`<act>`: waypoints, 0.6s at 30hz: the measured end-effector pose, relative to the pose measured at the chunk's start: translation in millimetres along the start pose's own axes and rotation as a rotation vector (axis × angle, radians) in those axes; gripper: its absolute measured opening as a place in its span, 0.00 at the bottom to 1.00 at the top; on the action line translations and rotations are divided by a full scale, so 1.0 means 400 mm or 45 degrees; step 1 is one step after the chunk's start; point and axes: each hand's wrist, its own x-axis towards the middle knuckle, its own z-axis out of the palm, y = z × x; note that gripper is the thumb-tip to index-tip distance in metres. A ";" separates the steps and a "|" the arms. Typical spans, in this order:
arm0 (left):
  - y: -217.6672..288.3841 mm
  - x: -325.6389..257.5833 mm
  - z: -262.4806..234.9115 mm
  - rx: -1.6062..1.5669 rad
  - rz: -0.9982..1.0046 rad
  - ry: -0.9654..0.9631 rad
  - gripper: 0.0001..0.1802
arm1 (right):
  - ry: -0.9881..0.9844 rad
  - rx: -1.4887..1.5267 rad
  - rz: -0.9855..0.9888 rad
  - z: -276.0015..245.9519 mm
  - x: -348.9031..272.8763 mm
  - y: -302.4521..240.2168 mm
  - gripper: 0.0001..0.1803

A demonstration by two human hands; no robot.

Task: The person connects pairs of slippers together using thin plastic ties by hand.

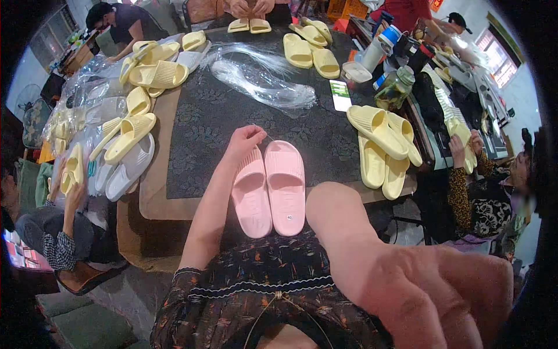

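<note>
A pair of pink slide slippers [285,192] stands side by side at the table's near edge, toes away from me. At their toe end, my left hand [247,139] is closed, thumb and fingers pinched on a thin strand [268,137]. The strand's far end is too fine to follow. My right hand [401,267] is raised close in front of me, large in the view and to the right of the slippers. One digit stretches out toward the slippers while the others bend downward, apart. Nothing shows in it, though its lower part is cut off.
A bundle of clear plastic strands [261,81] lies mid-table. Yellow slippers are piled at left [157,75] and right [383,139], others beyond. A glass jar [396,87], a bottle [378,49] and a white-and-green card [340,96] stand or lie at right. Several co-workers handle slippers around the table.
</note>
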 end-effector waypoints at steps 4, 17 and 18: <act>-0.010 0.000 -0.010 -0.047 -0.027 -0.012 0.10 | -0.078 0.117 -0.006 -0.006 0.013 0.040 0.09; -0.014 0.002 -0.013 -0.027 0.040 -0.017 0.10 | -0.324 0.462 -0.054 -0.046 0.045 0.104 0.08; -0.017 0.002 -0.016 0.027 0.039 -0.003 0.10 | -0.343 0.487 -0.058 -0.054 0.048 0.100 0.08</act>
